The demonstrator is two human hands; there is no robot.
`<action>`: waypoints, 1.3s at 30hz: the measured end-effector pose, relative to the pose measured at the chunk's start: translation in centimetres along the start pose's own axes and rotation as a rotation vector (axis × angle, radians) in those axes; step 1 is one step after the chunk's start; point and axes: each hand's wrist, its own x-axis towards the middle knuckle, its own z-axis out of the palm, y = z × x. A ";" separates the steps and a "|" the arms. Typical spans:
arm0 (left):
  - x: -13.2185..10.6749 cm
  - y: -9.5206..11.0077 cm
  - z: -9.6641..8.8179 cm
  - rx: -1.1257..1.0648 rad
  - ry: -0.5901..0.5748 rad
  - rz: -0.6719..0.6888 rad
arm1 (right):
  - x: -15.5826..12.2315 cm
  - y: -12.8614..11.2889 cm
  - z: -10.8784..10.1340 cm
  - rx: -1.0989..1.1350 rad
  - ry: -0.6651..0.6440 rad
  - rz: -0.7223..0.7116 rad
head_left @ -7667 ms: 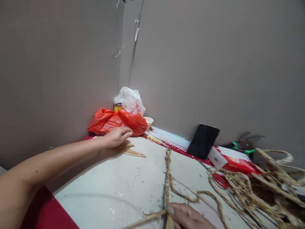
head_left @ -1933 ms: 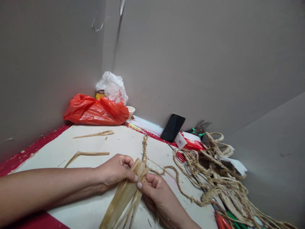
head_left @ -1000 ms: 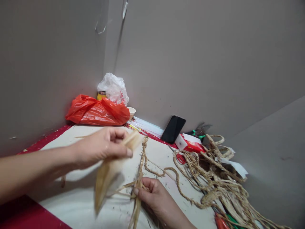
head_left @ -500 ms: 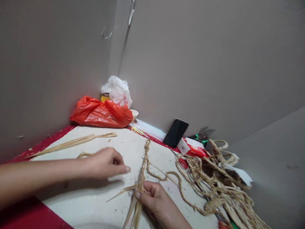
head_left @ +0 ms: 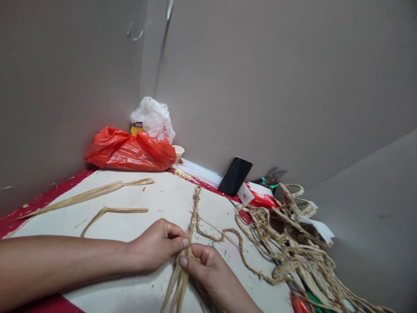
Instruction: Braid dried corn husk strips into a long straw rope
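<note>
My left hand (head_left: 156,248) and my right hand (head_left: 208,274) meet at the near end of a braided straw cord (head_left: 194,208) that runs away from me across the white tabletop (head_left: 130,243). Both hands are closed in a pinch on the loose flat straw strips (head_left: 177,284) hanging from the braid's end. The strips fan out towards the bottom edge of the view. A second twisted cord (head_left: 241,248) curls off to the right into a tangled heap of braided straw (head_left: 299,248).
Two loose straw strips (head_left: 87,195) (head_left: 114,211) lie to the left. In the corner sit an orange plastic bag (head_left: 130,150), a white bag (head_left: 153,119) and a small cup (head_left: 178,151). A black phone (head_left: 235,176) leans on the wall beside shears (head_left: 272,178) and red scissors (head_left: 244,216).
My left hand dropped a wide strip on the left of the table, then came back and pinched the braid's end beside my right hand. The view tilted slightly.
</note>
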 end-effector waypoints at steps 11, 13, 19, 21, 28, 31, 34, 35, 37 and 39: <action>-0.4 -0.2 -0.4 0.150 0.013 0.023 | -0.1 -0.9 0.5 -0.027 -0.039 0.078; -0.5 0.0 -0.4 0.159 -0.001 0.015 | -0.1 -0.7 0.2 -0.062 -0.020 0.095; -0.4 0.2 -1.0 0.123 -0.089 0.000 | -0.2 -0.6 -0.4 -0.053 -0.026 0.125; -0.2 0.4 -1.3 0.121 -0.066 0.050 | -0.3 -0.7 -0.4 -0.037 -0.030 0.137; -0.5 1.6 -1.5 0.061 0.140 0.077 | -0.4 -1.0 -0.2 -0.016 -0.032 0.147; -0.8 1.4 -1.0 -0.046 0.038 0.071 | -0.3 -1.0 -0.1 0.010 -0.013 0.139; -0.9 0.8 -0.5 -0.080 -0.031 0.050 | -0.2 -0.6 -0.3 0.034 -0.008 0.133; -0.9 0.6 -0.4 -0.060 -0.029 0.039 | -0.1 -0.4 -0.4 0.034 -0.016 0.130; -0.9 0.3 -0.3 0.005 -0.020 0.011 | 0.1 0.1 -0.8 0.012 -0.023 0.121; -0.9 0.0 -0.3 0.041 -0.033 -0.029 | 0.4 0.6 -1.2 -0.024 -0.010 0.103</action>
